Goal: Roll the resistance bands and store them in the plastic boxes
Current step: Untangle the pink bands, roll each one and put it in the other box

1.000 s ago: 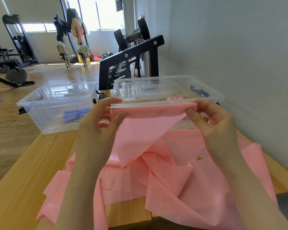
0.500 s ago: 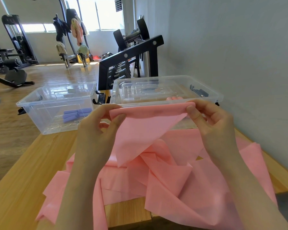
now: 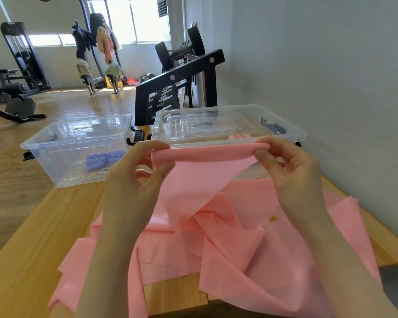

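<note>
A long pink resistance band (image 3: 228, 237) lies crumpled on the wooden table (image 3: 32, 249). Its top edge is lifted and curled into a thin roll between my hands. My left hand (image 3: 136, 177) pinches the roll's left end with thumb and fingers. My right hand (image 3: 287, 166) pinches the right end. Behind the roll stands a clear plastic box (image 3: 294, 131) with a clear lid lying in it. A second clear box (image 3: 44, 154) to the left holds a rolled purple band (image 3: 104, 158).
A black dumbbell rack (image 3: 179, 81) stands just behind the boxes. The grey wall runs along the table's right side. Gym machines stand far back on the wooden floor. Black clips (image 3: 136, 136) sit between the two boxes.
The top edge of the pink band has curled over a little more into a roll. Both hands stay at its ends, nearly in place.
</note>
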